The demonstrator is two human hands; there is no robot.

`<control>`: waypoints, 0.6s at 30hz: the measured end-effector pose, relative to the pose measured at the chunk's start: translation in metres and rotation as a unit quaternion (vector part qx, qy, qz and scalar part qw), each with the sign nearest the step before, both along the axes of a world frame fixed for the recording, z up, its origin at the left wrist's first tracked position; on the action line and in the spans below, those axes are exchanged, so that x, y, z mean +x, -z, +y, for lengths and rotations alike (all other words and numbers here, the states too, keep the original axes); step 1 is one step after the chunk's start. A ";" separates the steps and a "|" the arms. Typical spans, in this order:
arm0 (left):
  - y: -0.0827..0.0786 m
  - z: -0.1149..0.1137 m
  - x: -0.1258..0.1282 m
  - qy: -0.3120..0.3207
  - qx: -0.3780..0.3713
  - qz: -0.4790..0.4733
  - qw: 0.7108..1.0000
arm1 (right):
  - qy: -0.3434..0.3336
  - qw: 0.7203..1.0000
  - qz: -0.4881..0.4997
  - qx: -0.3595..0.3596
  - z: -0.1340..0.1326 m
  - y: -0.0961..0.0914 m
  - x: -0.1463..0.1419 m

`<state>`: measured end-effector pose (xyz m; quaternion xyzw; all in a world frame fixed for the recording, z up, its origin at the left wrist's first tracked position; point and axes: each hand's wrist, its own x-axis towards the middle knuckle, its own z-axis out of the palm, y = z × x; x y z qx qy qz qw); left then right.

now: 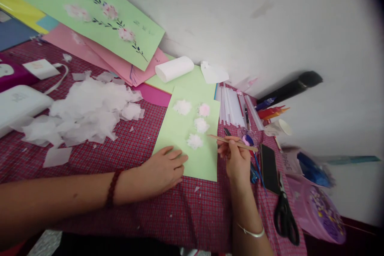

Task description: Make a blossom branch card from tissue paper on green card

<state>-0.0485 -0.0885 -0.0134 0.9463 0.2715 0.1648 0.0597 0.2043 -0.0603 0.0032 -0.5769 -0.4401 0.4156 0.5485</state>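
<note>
- Left hand [163, 170]: palm down on lower left part of light green sheet [207, 164], fingers extended and slightly apart, gripping nothing. Dark red beaded bracelet [113, 188] on wrist.
- Right hand [237, 162]: fingers closed around wooden craft stick [220, 139], pinched near its middle. Silver bangle [253, 234] on wrist.
- Stick's left tip is over the sheet's right side, near the lower flowers; can't tell if it touches the paper.
- Light green sheet: lies flat on tabletop [144, 216], which has a red checked cloth. Four fluffy paper flowers on it: white one upper left [183, 107], pink one upper right [204, 109], white one just below the pink [201, 125], white one lowest [195, 141].
- Left of sheet: loose pile of white tissue pieces [90, 108], one separate square [57, 157] just below it.
- Beyond pile: green card [141, 44] with pink and white blossoms and dark leafy branches, lying over pink sheets [99, 62].
- Behind the sheet: white cylindrical object [174, 69] lying on its side, on another green sheet.
- Right of sheet: bunch of translucent sticks [231, 106], paper cup [279, 128] on its side.
- Right of right hand: dark smartphone [269, 168], black-handled scissors [285, 218] nearer the person.
- Far left: white charger [42, 69] with cable.
</note>
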 end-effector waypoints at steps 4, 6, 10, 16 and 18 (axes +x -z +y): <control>-0.003 0.001 0.000 -0.001 -0.010 0.004 1.000 | -0.001 1.000 -0.020 -0.004 -0.004 0.000 0.005; -0.005 0.001 0.000 0.001 -0.010 0.001 1.000 | -0.028 0.999 -0.029 -0.026 -0.004 0.002 0.003; -0.007 0.002 -0.001 0.004 -0.015 -0.002 1.000 | -0.072 0.995 -0.027 -0.057 -0.004 0.002 0.002; -0.006 0.002 -0.003 0.011 -0.017 0.004 1.000 | -0.005 0.999 0.008 -0.033 -0.005 -0.001 0.010; -0.006 0.002 -0.003 0.011 -0.016 0.009 1.000 | -0.038 0.998 -0.007 -0.049 -0.006 0.002 0.007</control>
